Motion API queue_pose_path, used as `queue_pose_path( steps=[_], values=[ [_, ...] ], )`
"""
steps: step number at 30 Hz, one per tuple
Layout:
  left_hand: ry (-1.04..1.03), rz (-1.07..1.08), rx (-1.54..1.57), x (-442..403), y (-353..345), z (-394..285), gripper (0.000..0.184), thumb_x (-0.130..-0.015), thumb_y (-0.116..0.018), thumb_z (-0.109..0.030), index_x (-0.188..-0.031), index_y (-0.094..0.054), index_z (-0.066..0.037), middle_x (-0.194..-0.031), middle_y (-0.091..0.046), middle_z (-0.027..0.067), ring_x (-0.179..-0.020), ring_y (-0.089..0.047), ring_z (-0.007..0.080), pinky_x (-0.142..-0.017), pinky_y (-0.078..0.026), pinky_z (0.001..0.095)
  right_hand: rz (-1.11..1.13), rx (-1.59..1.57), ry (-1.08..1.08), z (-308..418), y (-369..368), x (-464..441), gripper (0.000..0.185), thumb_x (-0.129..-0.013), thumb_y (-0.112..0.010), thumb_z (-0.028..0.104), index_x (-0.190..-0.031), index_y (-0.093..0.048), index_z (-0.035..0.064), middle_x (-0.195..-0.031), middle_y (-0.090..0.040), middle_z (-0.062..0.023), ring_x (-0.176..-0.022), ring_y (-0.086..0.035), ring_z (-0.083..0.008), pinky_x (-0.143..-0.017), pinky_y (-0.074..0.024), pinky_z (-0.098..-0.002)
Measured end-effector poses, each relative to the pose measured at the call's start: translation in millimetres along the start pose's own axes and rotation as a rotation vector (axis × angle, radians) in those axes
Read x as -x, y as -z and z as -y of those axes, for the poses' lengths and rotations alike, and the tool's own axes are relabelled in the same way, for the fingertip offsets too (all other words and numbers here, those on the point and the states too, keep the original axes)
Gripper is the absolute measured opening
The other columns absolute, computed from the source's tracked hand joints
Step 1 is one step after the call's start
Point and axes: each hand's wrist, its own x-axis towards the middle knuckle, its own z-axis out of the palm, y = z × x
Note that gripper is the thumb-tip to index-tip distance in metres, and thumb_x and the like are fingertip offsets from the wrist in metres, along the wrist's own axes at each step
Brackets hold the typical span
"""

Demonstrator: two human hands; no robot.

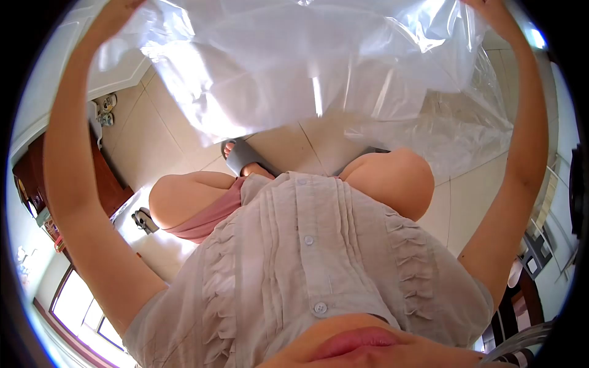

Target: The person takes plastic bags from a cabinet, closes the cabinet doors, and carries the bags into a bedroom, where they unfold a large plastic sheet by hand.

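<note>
A large, clear plastic sheet spreads between my raised arms, wrinkled and shiny with glare. My left hand is at the top left, by the sheet's left edge. At the top right, my right hand is beside its other edge. The frame cuts off the fingers of both hands, but the sheet hangs stretched between them as if gripped at each side. Its lower edge drapes in front of my knees, and the floor shows through the thin right part. Whether it is a single sheet or a bag, I cannot tell.
Beige floor tiles lie beneath, with my feet in grey slippers. A white panelled surface and a reddish-brown wooden cabinet stand at the left. Shoes sit near the wall. A rack is at the right.
</note>
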Motion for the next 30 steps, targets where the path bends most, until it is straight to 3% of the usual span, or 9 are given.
queue_pose_path(
  steps=[1,4,7,10,15,16,22,25,30],
  values=[
    [0.192,0.209,0.068,4,-34,11,0.036,-0.096,-0.052,-0.022,-0.131,-0.056,-0.015,-0.104,-0.068,0.0178,-0.089,-0.065,0.0183,-0.082,-0.048,0.0309,0.038,-0.094,-0.016,-23,-21,-7,0.037,-0.088,-0.066,0.032,-0.114,-0.065,0.0063,-0.105,-0.068,-0.0080,-0.093,-0.064,-0.0225,-0.082,-0.0493,-0.0327],
    [0.071,-0.017,0.128,56,-97,-38,0.040,-0.090,-0.048,-0.016,-0.129,-0.056,-0.021,-0.113,-0.065,0.0138,-0.099,-0.063,0.0331,-0.085,-0.050,0.0396,-0.049,-0.016,0.151,-19,-72,43,0.029,-0.088,-0.066,0.021,-0.114,-0.066,0.0088,-0.107,-0.068,-0.0050,-0.096,-0.064,-0.0228,-0.081,-0.0510,-0.0309],
    [-0.077,-0.129,0.032,104,-155,-56,0.052,-0.083,-0.048,-0.001,-0.131,-0.054,-0.021,-0.112,-0.066,0.0087,-0.087,-0.066,0.0284,-0.070,-0.054,0.0396,-0.229,0.095,0.462,-12,-118,107,0.049,-0.070,-0.068,-0.002,-0.116,-0.065,0.0146,-0.117,-0.064,-0.0049,-0.108,-0.059,-0.0265,-0.091,-0.0495,-0.0337],
    [-0.223,-0.086,0.046,150,-188,-90,0.056,-0.080,-0.050,-0.001,-0.134,-0.049,-0.016,-0.098,-0.067,0.0082,-0.074,-0.065,0.0270,-0.058,-0.053,0.0399,-0.215,0.069,0.530,-14,-152,152,0.046,-0.071,-0.064,-0.006,-0.113,-0.066,0.0128,-0.124,-0.059,-0.0058,-0.115,-0.054,-0.0282,-0.095,-0.0470,-0.0363],
    [-0.477,0.222,-0.082,180,-194,-162,0.047,-0.082,-0.057,-0.016,-0.126,-0.049,0.001,-0.075,-0.055,0.0064,-0.058,-0.060,0.0199,-0.045,-0.046,0.0322,-0.088,-0.195,0.047,-31,-225,212,0.073,-0.071,-0.066,-0.003,-0.138,-0.045,0.0160,-0.141,-0.043,-0.0124,-0.130,-0.038,-0.0348,-0.106,-0.0378,-0.0407],
    [-0.500,0.282,-0.046,180,-202,-173,0.047,-0.083,-0.057,-0.018,-0.125,-0.049,0.002,-0.076,-0.057,0.0078,-0.058,-0.061,0.0205,-0.045,-0.047,0.0330,-0.007,-0.289,-0.006,-43,-240,218,0.082,-0.072,-0.068,0.003,-0.145,-0.032,0.0138,-0.137,-0.047,-0.0173,-0.125,-0.046,-0.0325,-0.102,-0.0408,-0.0388],
    [-0.394,0.660,0.047,151,-294,-245,0.063,-0.080,-0.060,-0.015,-0.135,-0.037,0.007,-0.092,-0.064,0.0188,-0.069,-0.066,0.0270,-0.053,-0.051,0.0384,0.340,-0.848,-0.586,-93,-313,207,0.081,-0.078,-0.072,0.038,-0.143,-0.036,0.0048,-0.123,-0.058,-0.0204,-0.111,-0.058,-0.0264,-0.092,-0.0460,-0.0347],
    [-0.237,0.794,0.084,150,-320,-263,0.078,-0.079,-0.064,-0.013,-0.143,-0.024,0.007,-0.100,-0.062,0.0272,-0.083,-0.066,0.0329,-0.067,-0.052,0.0436,0.052,-0.545,-0.717,-69,-320,181,0.087,-0.075,-0.073,0.051,-0.138,-0.043,-0.0012,-0.115,-0.062,-0.0192,-0.105,-0.060,-0.0255,-0.088,-0.0469,-0.0323],
    [-0.096,0.974,0.175,141,-323,-262,0.080,-0.083,-0.064,-0.025,-0.147,-0.021,-0.004,-0.111,-0.059,0.0294,-0.103,-0.062,0.0345,-0.085,-0.050,0.0482,0.111,-0.506,-0.651,-52,-308,144,0.066,-0.072,-0.075,0.050,-0.108,-0.060,-0.0034,-0.110,-0.064,-0.0180,-0.102,-0.061,-0.0257,-0.086,-0.0466,-0.0340]
  ],
)
